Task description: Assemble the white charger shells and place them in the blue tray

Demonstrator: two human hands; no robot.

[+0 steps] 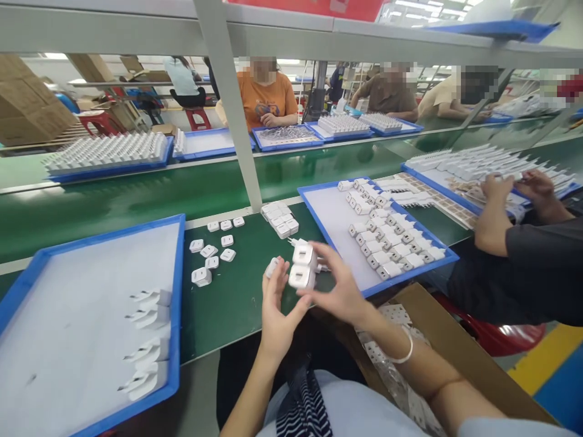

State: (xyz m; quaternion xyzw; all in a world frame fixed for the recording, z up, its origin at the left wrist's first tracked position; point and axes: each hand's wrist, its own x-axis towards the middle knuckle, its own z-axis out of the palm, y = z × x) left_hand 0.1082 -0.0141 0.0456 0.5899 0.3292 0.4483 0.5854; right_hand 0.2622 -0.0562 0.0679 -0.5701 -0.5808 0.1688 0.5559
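In front of me, my right hand [339, 288] grips two white USB chargers [302, 267], one above the other, with their port faces turned toward me. My left hand [280, 309] is just left of them, thumb spread from the fingers. A single white charger [272, 267] shows at its fingertips and seems held there, partly hidden by the fingers. Behind the hands, a charger with prongs [298, 242] is partly covered. White charger caps [212, 262] lie scattered on the green bench, left of my hands. A block of white chargers [280, 220] sits beyond them.
At left stands a blue-rimmed tray [181, 291] with several white pronged pieces [148, 346]. At right, another blue-rimmed tray [325, 221] carries rows of chargers [387, 237]. A co-worker's hands [514, 188] work farther right. A metal post [232, 103] rises ahead; an open carton [455, 340] is below.
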